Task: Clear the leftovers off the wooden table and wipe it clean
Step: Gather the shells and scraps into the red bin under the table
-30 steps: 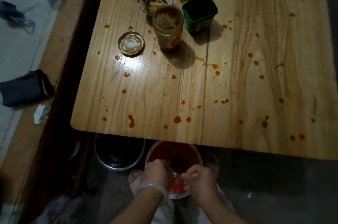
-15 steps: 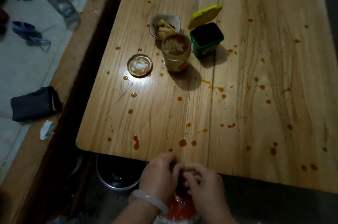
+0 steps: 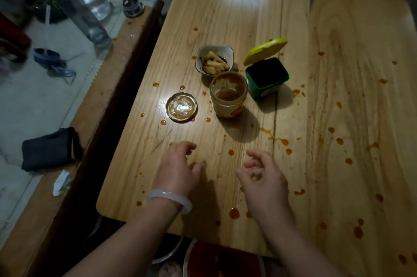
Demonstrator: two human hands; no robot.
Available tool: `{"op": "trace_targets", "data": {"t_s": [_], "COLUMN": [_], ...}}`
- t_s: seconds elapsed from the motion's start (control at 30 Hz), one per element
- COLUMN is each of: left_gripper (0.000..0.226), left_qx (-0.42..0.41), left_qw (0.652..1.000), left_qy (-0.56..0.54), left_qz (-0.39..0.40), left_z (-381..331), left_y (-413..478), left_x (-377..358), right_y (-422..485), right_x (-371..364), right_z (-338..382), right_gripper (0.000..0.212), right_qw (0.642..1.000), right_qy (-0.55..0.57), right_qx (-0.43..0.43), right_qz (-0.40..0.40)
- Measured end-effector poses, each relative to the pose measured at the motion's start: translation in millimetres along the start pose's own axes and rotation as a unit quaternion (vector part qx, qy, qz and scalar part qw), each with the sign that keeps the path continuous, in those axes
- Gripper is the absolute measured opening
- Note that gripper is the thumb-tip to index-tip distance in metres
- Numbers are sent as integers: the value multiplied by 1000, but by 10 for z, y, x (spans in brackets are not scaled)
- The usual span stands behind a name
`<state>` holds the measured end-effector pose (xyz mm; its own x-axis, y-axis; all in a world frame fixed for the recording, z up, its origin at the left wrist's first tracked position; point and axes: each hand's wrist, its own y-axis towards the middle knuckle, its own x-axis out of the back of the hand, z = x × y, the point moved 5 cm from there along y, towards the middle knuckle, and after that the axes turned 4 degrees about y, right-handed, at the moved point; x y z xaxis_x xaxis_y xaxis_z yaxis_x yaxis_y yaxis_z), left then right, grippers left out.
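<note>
Left hand (image 3: 178, 170), pale translucent bangle (image 3: 169, 197) at the wrist, palm down just above the light wooden table (image 3: 338, 96) inside its near-left corner; grip loosely curled, clamped on nothing. Right hand (image 3: 261, 177) just beside it, toward the near edge's middle; grip likewise slack and half-curled, empty. Orange-red sauce spots (image 3: 234, 213) scattered round both hands and out to the right edge. Farther in, nearer the left edge: round shiny smeared lid (image 3: 181, 107), then brown-smeared glass jar (image 3: 228, 98), lidless and upright. Touching or just beside the jar, a small white square bowl (image 3: 214, 61) of pale food sticks and a green square tub (image 3: 267, 78), its yellow lid (image 3: 265, 50) flipped up. Below the near edge, a red-stained round bowl (image 3: 221, 261).
</note>
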<state>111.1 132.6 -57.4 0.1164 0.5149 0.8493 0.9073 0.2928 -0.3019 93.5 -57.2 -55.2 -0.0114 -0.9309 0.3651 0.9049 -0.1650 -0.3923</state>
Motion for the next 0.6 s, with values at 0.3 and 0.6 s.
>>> {"op": "trace_targets", "data": {"t_s": [0.3, 0.6], "left_gripper": [44, 42], "left_qx": [49, -3], "left_qw": [998, 1000], "left_qy": [-36, -28], "left_qz": [-28, 2], "left_z": [164, 473], "left_y": [420, 471], "left_x": [235, 602], "right_y": [347, 872], "right_x": [-650, -1429], "right_z": [387, 848], "right_gripper": [52, 80], "right_qw": [989, 950], "right_qy": [-98, -265], "right_qx": [69, 106], "right_qz": [91, 125]}}
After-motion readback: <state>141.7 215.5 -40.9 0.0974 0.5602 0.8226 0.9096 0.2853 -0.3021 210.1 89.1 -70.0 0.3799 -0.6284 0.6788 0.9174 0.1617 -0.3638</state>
